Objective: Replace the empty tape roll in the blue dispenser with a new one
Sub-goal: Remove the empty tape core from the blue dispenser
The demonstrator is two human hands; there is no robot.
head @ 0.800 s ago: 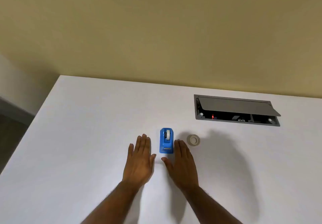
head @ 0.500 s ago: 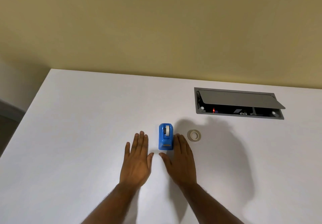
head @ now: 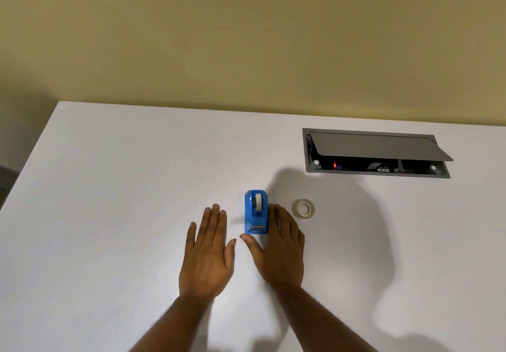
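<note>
1. Head camera view: both hands are laid flat on the white table [head: 109, 214], palms down, fingers spread out, and nothing is held in them.
2. The left hand [head: 208, 253] is seen near the blue dispenser [head: 256, 212], on its left side, with a gap between them.
3. The right hand [head: 282, 253] is placed just beside the dispenser's right side, and its thumb is seen at the near bottom corner. Whether they touch cannot be told.
4. A white roll [head: 258, 202] is seen standing in the dispenser.
5. The new tape roll [head: 303, 208] is laid flat, just past the right fingertips.
6. A grey cable box [head: 375, 153] with its flap lifted is set into the table, farther back on the right.
</note>
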